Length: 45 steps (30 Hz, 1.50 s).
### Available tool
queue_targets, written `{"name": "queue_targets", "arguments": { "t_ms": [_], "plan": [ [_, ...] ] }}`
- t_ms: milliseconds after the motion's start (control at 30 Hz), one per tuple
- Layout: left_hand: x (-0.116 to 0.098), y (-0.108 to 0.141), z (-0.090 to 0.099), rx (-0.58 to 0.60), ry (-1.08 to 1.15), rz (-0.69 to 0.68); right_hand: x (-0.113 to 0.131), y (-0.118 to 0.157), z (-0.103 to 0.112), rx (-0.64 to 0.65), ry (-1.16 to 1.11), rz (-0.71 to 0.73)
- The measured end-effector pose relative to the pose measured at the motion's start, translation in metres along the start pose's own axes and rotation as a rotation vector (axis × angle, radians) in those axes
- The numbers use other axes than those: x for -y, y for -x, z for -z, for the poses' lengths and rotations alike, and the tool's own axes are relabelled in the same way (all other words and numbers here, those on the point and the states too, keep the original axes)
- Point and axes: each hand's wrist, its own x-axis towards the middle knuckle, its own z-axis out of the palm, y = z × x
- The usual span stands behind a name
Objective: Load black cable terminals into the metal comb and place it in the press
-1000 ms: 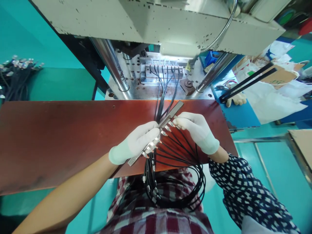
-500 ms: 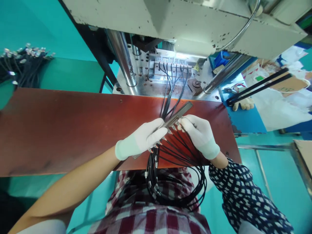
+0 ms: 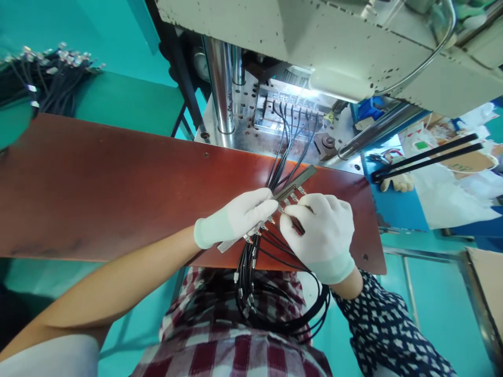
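My left hand (image 3: pixel 239 213), in a white glove, grips a flat grey metal bar (image 3: pixel 296 182) between thumb and fingers, tilted up to the right above the bench. Along its lower edge sit several small metal connectors (image 3: pixel 248 238), with black cables (image 3: pixel 245 267) running from them. My right hand (image 3: pixel 320 233), also gloved, is closed in a pinch at the bar's lower edge, at the end of one cable; its fingertips partly hide that connector. The cables loop down over my lap. More black cables (image 3: pixel 283 152) run from beyond the bar into a metal fixture (image 3: pixel 271 123).
A press with a chipped pale housing (image 3: pixel 275 47) and steel posts (image 3: pixel 220 89) stands ahead. The reddish-brown bench (image 3: pixel 98 193) spans the front. Bundled cables (image 3: pixel 58 78) lie back left. At right are black rods (image 3: pixel 432 157), a glove (image 3: pixel 398 182) and plastic bags (image 3: pixel 448 193).
My right hand has moved down and left along the bar, from its upper connectors towards the middle, and its fingers have curled more. My left hand still holds the bar. The view has shifted slightly.
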Motion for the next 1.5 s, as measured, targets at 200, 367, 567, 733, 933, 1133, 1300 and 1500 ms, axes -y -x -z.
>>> {"name": "queue_targets", "arguments": {
  "t_ms": [200,367,567,733,933,1133,1300,1500],
  "plan": [
    [-0.001,0.001,-0.001,-0.012,0.024,-0.02,0.001,-0.006,-0.002,-0.018,-0.019,-0.002],
    [-0.002,0.001,-0.001,0.007,0.083,0.017,-0.007,-0.001,0.005,-0.045,-0.088,-0.043],
    [-0.001,0.001,-0.001,-0.001,0.056,0.006,-0.008,-0.002,0.0,-0.077,0.04,-0.036],
    [-0.003,0.003,0.0,0.02,0.11,0.007,-0.008,-0.006,-0.007,-0.123,0.036,-0.034],
    [-0.002,0.002,0.0,0.05,0.191,0.029,0.005,-0.002,0.012,-0.012,-0.01,-0.012],
    [-0.006,0.002,0.001,0.002,0.156,0.002,0.021,0.001,0.007,0.03,-0.02,0.031],
    [-0.004,0.002,0.0,0.013,0.205,0.033,0.024,0.003,0.005,-0.015,-0.037,0.032],
    [-0.006,0.003,-0.001,0.024,0.29,0.066,0.029,0.005,0.01,0.049,0.0,0.107]
  ]
}}
